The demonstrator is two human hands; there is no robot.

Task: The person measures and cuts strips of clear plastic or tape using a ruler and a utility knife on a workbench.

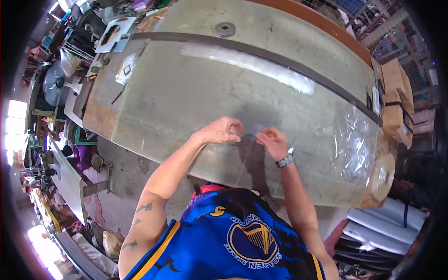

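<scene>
A clear plastic film (pixel 261 98) lies spread across a large grey worktable (pixel 186 88). My left hand (pixel 223 130) pinches the film near the table's front edge, fingers closed on it. My right hand (pixel 274 141), with a wristwatch, pinches the same film a few centimetres to the right. The film between both hands is lifted slightly. On the right the film runs to a roll (pixel 380 179) at the table's end, where it looks crumpled.
A dark metal strip (pixel 261 53) crosses the table, with a round metal disc (pixel 225 29) beyond it. Cardboard boxes (pixel 396 93) stand at the right, white rolls (pixel 382 228) lie on the floor at lower right, cluttered shelves and tools at the left.
</scene>
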